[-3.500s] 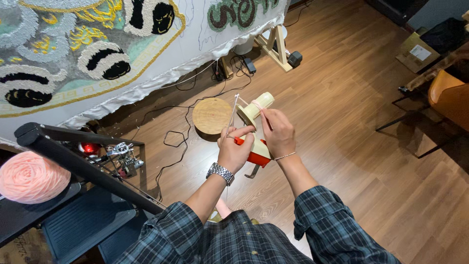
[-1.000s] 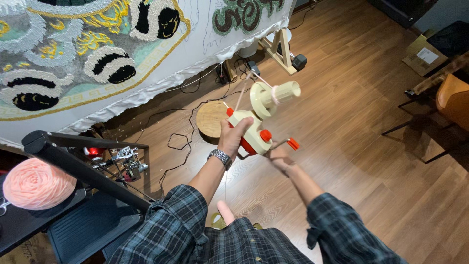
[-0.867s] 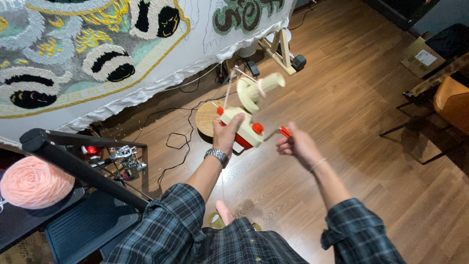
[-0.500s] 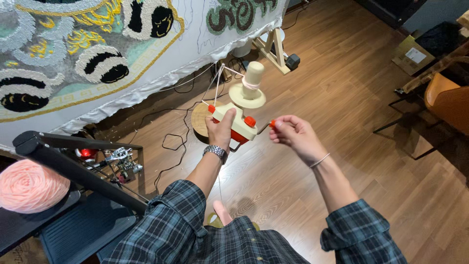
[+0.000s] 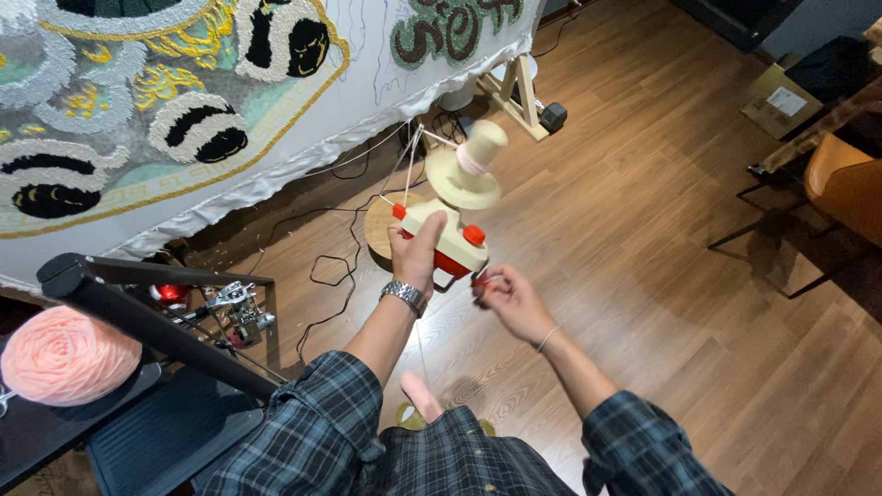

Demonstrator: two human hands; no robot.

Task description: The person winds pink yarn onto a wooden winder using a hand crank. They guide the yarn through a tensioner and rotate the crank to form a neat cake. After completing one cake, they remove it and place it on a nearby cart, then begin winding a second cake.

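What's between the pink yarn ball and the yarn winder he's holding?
In the head view, a black slanted bar and a metal tool lie between yarn ball and winder.

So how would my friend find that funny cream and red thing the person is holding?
Start at the big tufted rug hanging on the frame, then look down over the wooden floor just below its edge. There the left hand holds up a yarn winder: a cream body with red knobs and a tilted cream cone on top, unlike the soft pink yarn ball far left.

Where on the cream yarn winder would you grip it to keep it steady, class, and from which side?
Grip the yarn winder by its boxy base, from the near left, as the left hand does. The spool on top likely must spin, and the right hand works the crank.
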